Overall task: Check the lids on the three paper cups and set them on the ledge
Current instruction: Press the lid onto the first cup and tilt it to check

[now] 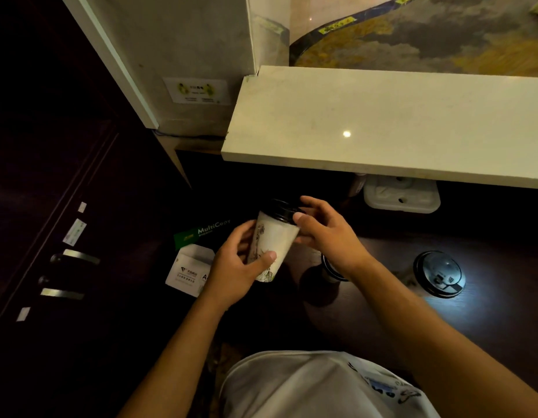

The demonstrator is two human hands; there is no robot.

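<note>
A white paper cup [276, 239] with a printed side and a black lid [282, 210] is held tilted above the dark desk. My left hand [240, 267] grips its lower body, thumb across the front. My right hand [325, 233] has thumb and fingers curled round the lid's rim. A second cup [329, 271] stands on the desk, mostly hidden behind my right wrist. A third cup [439, 273], seen from above with its black lid, stands on the desk at the right. The pale stone ledge [382, 125] lies above and behind the cups, with nothing on it.
A white moulded tray [402, 194] sits under the ledge's overhang. A green paper ream box [201, 233] and a white envelope [187, 270] lie left of the held cup. A dark cabinet with metal handles [77, 256] fills the left side.
</note>
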